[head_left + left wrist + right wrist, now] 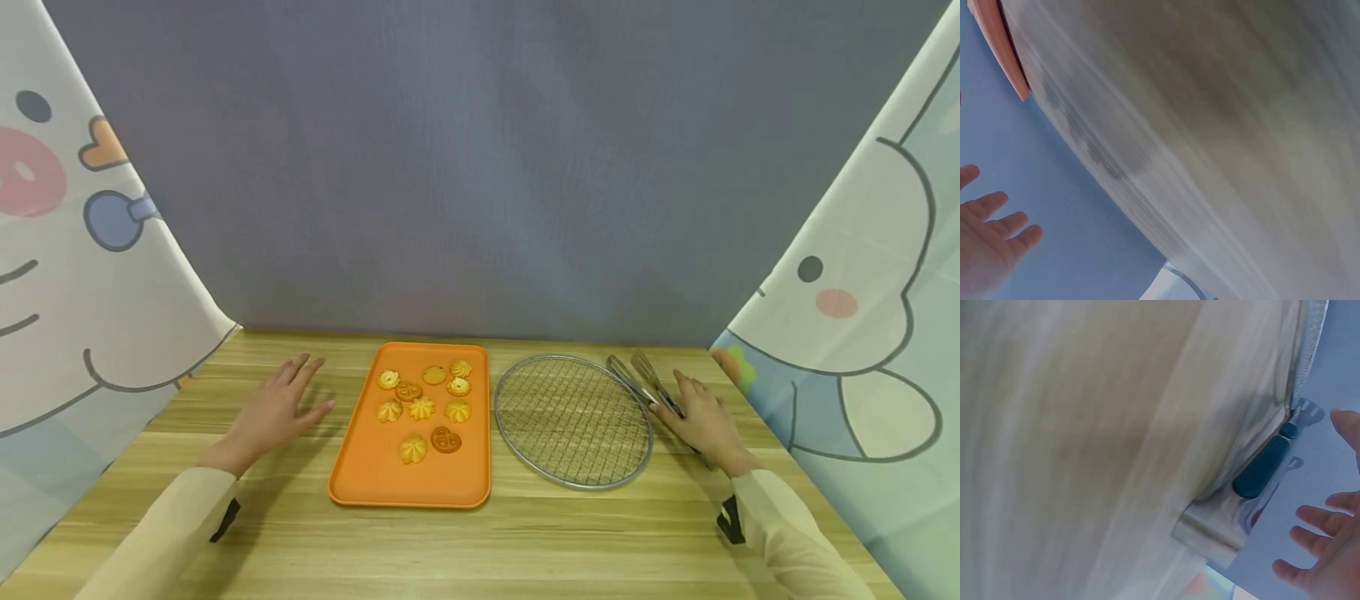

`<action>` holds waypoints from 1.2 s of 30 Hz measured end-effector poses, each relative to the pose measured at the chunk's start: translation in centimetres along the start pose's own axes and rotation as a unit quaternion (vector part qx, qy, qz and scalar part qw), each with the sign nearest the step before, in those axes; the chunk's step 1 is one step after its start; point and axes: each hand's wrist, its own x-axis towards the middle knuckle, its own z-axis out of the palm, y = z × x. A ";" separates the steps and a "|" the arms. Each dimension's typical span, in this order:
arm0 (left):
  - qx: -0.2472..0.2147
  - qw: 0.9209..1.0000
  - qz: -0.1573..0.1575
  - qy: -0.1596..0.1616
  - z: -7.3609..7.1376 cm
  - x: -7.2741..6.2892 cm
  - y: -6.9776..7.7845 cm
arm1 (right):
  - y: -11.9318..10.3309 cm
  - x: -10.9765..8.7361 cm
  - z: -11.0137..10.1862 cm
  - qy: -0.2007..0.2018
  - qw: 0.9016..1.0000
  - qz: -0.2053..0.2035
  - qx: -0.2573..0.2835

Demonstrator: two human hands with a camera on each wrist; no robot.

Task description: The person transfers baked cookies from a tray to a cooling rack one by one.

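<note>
My left hand (270,412) hovers over the table at the left with its fingers spread, apart from the orange tray (367,485). In the left wrist view that hand's fingers (1013,223) are loosely extended and hold nothing. On the tray lie several cookies (412,448), pale piped swirls and a few browner ones. A round wire rack (573,421) lies just right of the tray. Beyond its right edge are metal tongs (645,367) with a dark teal grip (1263,467). My right hand (701,423) is over the tongs, fingers extended, with a gap between them in the right wrist view.
The wooden table (420,550) runs back to a grey cloth backdrop (480,183). Printed cartoon panels flank it, one left (82,333) and one right (825,367). The tray and rack lie side by side, nearly touching.
</note>
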 end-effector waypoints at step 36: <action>-0.072 0.990 0.064 -0.102 2.7 -0.1 3.6 | 1.9 0.9 2.5 -0.067 0.996 0.011 0.052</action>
